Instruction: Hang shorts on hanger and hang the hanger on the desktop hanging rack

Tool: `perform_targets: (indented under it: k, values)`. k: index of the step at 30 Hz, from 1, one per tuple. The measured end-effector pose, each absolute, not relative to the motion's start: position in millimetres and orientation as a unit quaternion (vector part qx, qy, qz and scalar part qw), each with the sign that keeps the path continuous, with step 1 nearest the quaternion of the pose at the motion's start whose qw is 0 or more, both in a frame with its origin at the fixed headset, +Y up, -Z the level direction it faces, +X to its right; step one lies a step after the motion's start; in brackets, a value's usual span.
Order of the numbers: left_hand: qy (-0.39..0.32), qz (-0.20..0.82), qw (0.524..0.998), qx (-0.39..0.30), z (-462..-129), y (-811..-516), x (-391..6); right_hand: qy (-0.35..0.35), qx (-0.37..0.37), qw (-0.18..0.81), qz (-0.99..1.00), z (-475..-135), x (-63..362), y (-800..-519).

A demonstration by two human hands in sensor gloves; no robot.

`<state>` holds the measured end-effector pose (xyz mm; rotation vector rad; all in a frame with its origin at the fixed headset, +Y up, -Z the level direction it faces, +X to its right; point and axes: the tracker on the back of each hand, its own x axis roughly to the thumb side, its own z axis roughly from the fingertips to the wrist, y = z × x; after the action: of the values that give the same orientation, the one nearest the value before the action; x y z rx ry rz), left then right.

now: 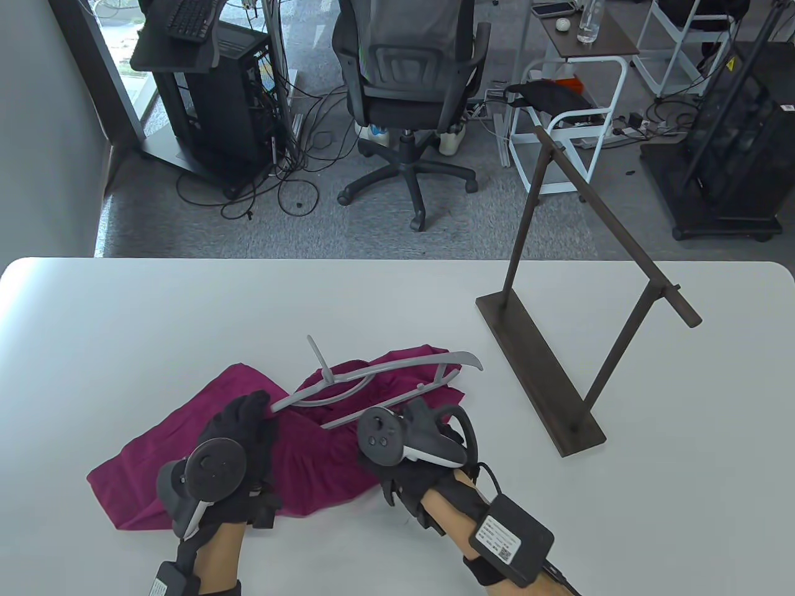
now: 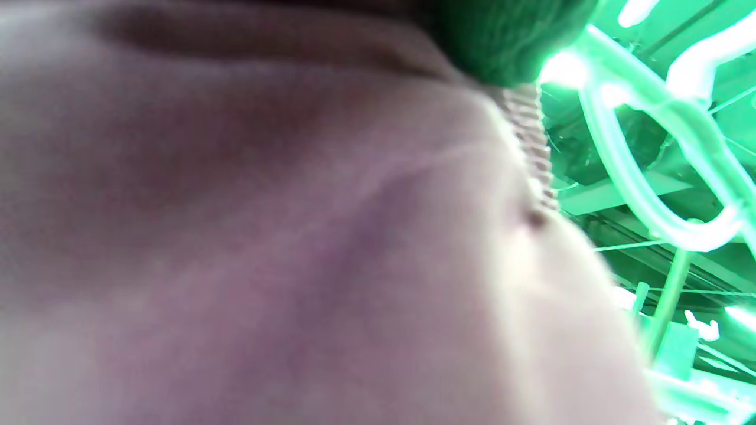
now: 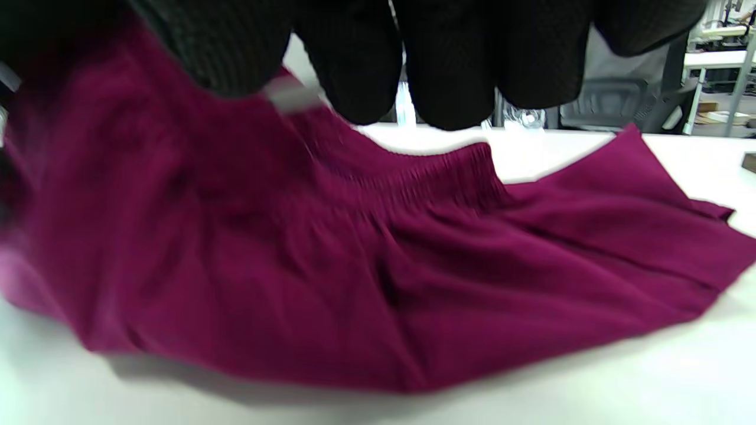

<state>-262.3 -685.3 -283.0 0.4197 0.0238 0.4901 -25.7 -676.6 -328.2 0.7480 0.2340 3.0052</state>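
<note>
White label with QR code on right wrist box, print too small to read

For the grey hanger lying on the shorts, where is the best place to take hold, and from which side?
Grip the hanger at its left shoulder end, coming from the near left, as the left hand does. That end sticks out past the shorts, while the lower bar lies against the fabric. Probably avoid the hook, which points away.
</note>
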Motion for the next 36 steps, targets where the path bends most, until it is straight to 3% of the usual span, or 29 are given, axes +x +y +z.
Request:
perform_targets:
  k: [5, 12, 17, 20, 22, 29, 32, 36]
  values:
    - [0.041, 0.261, 0.940, 0.215, -282.9, -687.7, -266.5, 0.095, 0.173, -0.077, 0.977, -357.7, -40.8, -706.4]
    - [0.062, 0.281, 0.935, 0.208, -281.5, -689.0, -265.9, 0.042, 0.126, -0.047, 0.990, -399.5, -40.9, -728.0]
    - [0.071, 0.285, 0.934, 0.204, -280.7, -692.6, -272.6, 0.100, 0.113, -0.013, 0.988, -420.3, -36.8, -744.6]
    - [0.069, 0.270, 0.940, 0.198, -280.3, -694.9, -278.8, 0.099, 0.087, -0.041, 0.990, -426.6, -22.7, -751.8]
    - [0.062, 0.260, 0.944, 0.193, -279.5, -695.3, -283.1, 0.110, 0.077, -0.040, 0.990, -427.2, -12.5, -754.5]
    - [0.050, 0.276, 0.941, 0.191, -276.2, -695.2, -296.5, 0.027, 0.099, -0.054, 0.993, -398.9, 41.1, -732.0]
    - [0.025, 0.250, 0.952, 0.177, -276.7, -694.5, -293.3, -0.008, 0.076, -0.091, 0.993, -383.8, 78.0, -715.9]
    - [0.006, 0.237, 0.956, 0.172, -274.9, -693.2, -293.3, -0.035, 0.035, -0.055, 0.997, -364.4, 124.2, -703.3]
